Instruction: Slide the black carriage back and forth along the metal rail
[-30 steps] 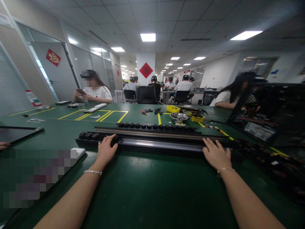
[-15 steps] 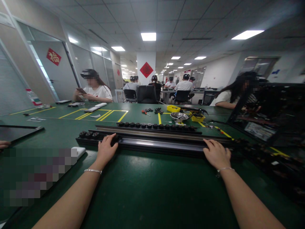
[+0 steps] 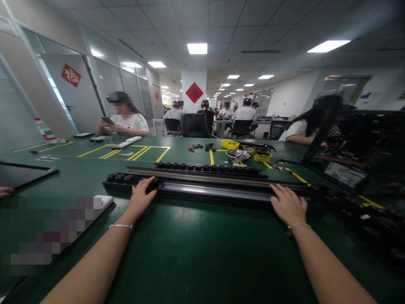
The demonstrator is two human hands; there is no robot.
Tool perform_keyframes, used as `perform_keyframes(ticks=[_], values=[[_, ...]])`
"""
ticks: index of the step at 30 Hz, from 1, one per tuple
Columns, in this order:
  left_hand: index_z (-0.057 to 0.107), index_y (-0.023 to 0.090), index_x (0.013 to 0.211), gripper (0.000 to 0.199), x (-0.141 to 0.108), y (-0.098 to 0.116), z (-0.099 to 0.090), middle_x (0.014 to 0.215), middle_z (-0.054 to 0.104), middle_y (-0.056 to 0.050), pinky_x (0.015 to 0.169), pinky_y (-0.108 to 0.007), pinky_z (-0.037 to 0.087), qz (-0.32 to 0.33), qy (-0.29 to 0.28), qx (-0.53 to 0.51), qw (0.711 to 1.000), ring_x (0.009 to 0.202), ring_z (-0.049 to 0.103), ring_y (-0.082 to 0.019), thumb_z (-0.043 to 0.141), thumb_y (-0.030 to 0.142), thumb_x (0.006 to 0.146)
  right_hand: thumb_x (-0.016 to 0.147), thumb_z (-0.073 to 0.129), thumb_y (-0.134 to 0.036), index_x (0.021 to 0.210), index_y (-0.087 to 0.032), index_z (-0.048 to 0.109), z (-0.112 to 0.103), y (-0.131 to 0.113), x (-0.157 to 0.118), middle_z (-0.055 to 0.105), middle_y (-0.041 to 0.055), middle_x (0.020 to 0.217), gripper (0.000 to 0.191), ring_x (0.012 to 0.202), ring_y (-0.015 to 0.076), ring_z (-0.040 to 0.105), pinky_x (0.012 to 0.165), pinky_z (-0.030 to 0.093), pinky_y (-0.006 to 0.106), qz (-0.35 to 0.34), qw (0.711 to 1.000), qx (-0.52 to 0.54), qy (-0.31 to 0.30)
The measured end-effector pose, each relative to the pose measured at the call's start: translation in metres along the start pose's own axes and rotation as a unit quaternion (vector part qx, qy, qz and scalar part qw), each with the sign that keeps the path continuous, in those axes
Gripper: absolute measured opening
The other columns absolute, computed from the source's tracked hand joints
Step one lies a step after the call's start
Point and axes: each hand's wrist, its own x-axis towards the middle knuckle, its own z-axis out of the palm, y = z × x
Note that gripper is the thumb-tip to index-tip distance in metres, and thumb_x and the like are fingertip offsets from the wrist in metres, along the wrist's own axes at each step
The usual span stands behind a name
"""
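Observation:
A long black housing (image 3: 202, 192) with a shiny metallic face lies crosswise on the green table. Several round black socket-like parts (image 3: 120, 177) sit at its left end. My left hand (image 3: 143, 197) rests over the housing just right of those parts, fingers stretched forward and thumb apart. Toward the right end, my right hand (image 3: 288, 205) lies on the housing with its fingers extended and spread. Whether the fingertips hook over the far edge is hard to see. Close behind are a thin dark rail (image 3: 196, 173) and a strip of several black sockets (image 3: 198, 167).
A metal bowl (image 3: 237, 156), yellow trays (image 3: 230, 144) and an orange-handled screwdriver (image 3: 193, 149) lie farther back. Dark equipment (image 3: 344, 169) stands at right. A white strip-like object (image 3: 104, 201) is at left, partly blurred. Another person's hand (image 3: 5, 192) shows at the left edge.
The left end of the black housing has shifted very slightly to the right. Both hands keep nearly the same place and pose on it.

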Motion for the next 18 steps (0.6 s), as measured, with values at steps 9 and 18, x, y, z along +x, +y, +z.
perform_keyframes(ticks=[9,18], values=[[0.042,0.031,0.131,0.054,-0.0007,-0.0037,0.0026,0.134,0.047,-0.006,0.105,-0.067,0.005,0.023,-0.023,-0.008,0.999,0.122,0.045,-0.029,0.048,0.033,0.077,0.082,0.03,-0.031,0.126,-0.028,0.054,0.0058,0.0033,0.0013,0.048,0.0016,0.137,0.05,0.126,0.0235,0.038,0.103,0.024,0.055,-0.007,0.999,0.018,0.036],[0.039,0.03,0.133,0.054,-0.0023,0.0008,0.0013,0.138,0.046,-0.005,0.106,-0.065,0.006,0.017,-0.029,0.036,0.999,0.121,0.046,-0.027,0.046,0.032,0.079,0.08,0.032,-0.03,0.122,-0.028,0.057,0.01,0.0056,0.0023,0.051,-0.0011,0.134,0.049,0.124,0.0204,0.04,0.103,0.025,0.049,-0.001,0.998,0.036,0.052]])
